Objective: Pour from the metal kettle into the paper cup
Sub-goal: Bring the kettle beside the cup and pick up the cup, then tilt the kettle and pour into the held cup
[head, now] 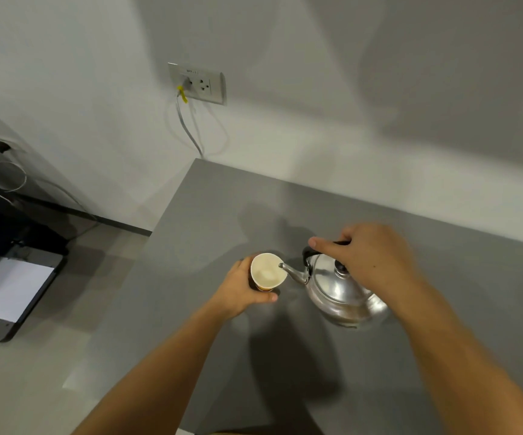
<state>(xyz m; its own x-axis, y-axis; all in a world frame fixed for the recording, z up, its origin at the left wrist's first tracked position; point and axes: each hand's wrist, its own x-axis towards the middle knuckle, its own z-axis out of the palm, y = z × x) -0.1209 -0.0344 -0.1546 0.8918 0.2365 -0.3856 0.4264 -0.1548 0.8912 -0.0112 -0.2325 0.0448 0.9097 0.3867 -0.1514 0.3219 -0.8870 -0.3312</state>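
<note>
A shiny metal kettle [338, 290] with a black knob and black handle is tilted to the left over the grey table [285, 356]. My right hand [370, 255] grips its handle from above. The spout tip hangs over the rim of a white paper cup [268, 271] with an orange base. My left hand [243, 291] wraps around the cup from the left and holds it upright on the table. The inside of the cup looks pale; whether liquid is flowing I cannot tell.
The table's left edge runs close beside the cup, with the floor below. A printer [12, 296] with white paper stands on the floor at the left. A wall socket [197, 84] with a cable hangs on the wall behind.
</note>
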